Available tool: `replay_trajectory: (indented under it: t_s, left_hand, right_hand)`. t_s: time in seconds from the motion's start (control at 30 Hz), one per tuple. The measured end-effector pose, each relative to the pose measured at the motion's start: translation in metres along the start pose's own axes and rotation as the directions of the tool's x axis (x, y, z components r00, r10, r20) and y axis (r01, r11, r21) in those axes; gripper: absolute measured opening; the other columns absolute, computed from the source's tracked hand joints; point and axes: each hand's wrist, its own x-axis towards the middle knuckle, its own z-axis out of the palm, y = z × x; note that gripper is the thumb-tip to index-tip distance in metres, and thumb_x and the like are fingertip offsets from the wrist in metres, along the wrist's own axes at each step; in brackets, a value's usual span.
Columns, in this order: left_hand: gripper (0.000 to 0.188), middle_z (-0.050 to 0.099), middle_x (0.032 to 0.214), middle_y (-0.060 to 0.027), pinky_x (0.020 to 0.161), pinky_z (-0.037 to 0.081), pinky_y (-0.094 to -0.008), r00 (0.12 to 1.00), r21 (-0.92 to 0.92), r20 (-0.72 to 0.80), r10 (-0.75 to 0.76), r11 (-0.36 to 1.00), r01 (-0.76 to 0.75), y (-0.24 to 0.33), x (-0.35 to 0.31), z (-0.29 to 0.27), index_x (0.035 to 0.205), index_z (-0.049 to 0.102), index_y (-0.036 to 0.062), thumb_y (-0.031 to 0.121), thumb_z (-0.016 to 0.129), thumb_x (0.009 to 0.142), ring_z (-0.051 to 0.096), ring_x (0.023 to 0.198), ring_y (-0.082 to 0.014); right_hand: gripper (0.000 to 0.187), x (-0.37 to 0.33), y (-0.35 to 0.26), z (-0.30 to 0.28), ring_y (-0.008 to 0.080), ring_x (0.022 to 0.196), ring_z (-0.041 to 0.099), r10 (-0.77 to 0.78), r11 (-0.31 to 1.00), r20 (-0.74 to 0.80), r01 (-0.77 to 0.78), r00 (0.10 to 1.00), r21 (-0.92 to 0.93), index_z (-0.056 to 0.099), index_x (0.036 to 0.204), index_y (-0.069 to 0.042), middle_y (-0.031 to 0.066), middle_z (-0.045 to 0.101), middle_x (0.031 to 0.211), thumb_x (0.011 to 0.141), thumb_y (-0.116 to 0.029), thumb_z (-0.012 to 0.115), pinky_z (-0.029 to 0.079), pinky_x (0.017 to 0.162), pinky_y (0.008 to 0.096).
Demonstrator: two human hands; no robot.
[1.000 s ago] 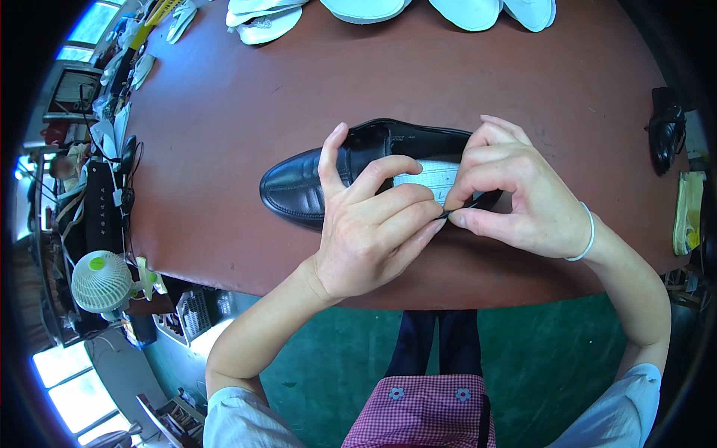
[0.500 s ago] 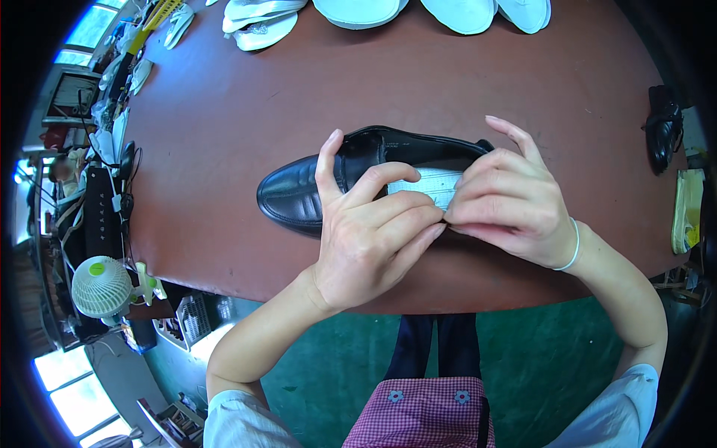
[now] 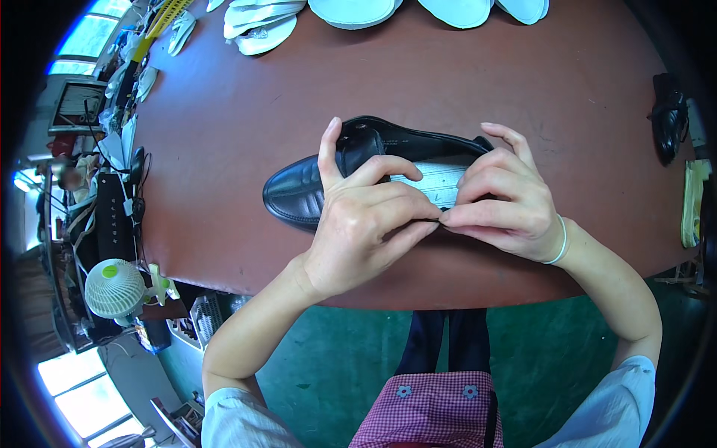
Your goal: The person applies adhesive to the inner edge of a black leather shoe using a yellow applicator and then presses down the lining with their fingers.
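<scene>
A black leather loafer lies on the reddish-brown table, toe to the left and heel to the right. Inside it shows a white insole. My left hand pinches the near rim of the shoe's opening between thumb and fingers, its index finger bent over the insole. Right beside it, my right hand pinches the same edge, the fingertips of both hands nearly touching. Both hands cover much of the shoe's near side and heel, so the exact bit of edge held is small and partly hidden.
White sole-shaped pieces lie in stacks along the table's far edge. Another black shoe and a yellowish pad are at the right edge. A small fan stands at the left, near a black box.
The view has shifted slightly. Both hands stay at the shoe's near rim, and their pinching fingertips have come closer together. The shoe remains in place on the table.
</scene>
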Motion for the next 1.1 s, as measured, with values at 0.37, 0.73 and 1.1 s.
replay_trajectory:
  t_s: [0.37, 0.73, 1.1]
  left_hand:
    - [0.028, 0.058, 0.074, 0.0002, 0.105, 0.022, -0.0458, 0.999, -0.134, 0.040, -0.011, 0.991, 0.016, 0.006, 0.015, -0.064, 0.100, 0.069, 0.0097, 0.020, 0.074, 0.075, 0.056, 0.076, -0.0150]
    - [0.016, 0.057, 0.074, -0.0053, 0.081, 0.038, -0.0348, 0.993, -0.684, -0.119, -0.019, 0.726, -0.067, 0.039, -0.003, -0.129, 0.089, 0.068, 0.0034, 0.016, 0.071, 0.081, 0.051, 0.075, -0.0189]
    - [0.012, 0.059, 0.072, -0.0039, 0.074, 0.041, -0.0341, 0.903, -0.784, -0.245, -0.353, 0.620, 0.030, 0.085, -0.051, -0.124, 0.088, 0.069, 0.0044, 0.016, 0.069, 0.083, 0.054, 0.074, -0.0186]
  right_hand:
    - [0.025, 0.064, -0.042, -0.049, 0.0162, 0.075, 0.056, 0.357, 0.880, 0.216, -0.405, 0.909, 0.247, 0.069, 0.095, -0.010, 0.0005, 0.061, 0.075, 0.072, -0.011, 0.075, 0.035, 0.098, 0.0432]
    - [0.025, 0.161, -0.100, -0.102, 0.0158, 0.074, 0.058, 0.180, 0.879, 0.463, -0.353, 0.868, 0.321, 0.072, 0.097, -0.008, 0.0034, 0.065, 0.078, 0.073, -0.012, 0.075, 0.041, 0.073, 0.0316]
    - [0.012, 0.181, -0.110, -0.072, 0.0190, 0.064, 0.053, -0.246, 0.930, 0.400, 0.098, 0.883, 0.355, 0.068, 0.076, -0.014, -0.0007, 0.059, 0.070, 0.065, -0.015, 0.074, 0.034, 0.063, 0.0340]
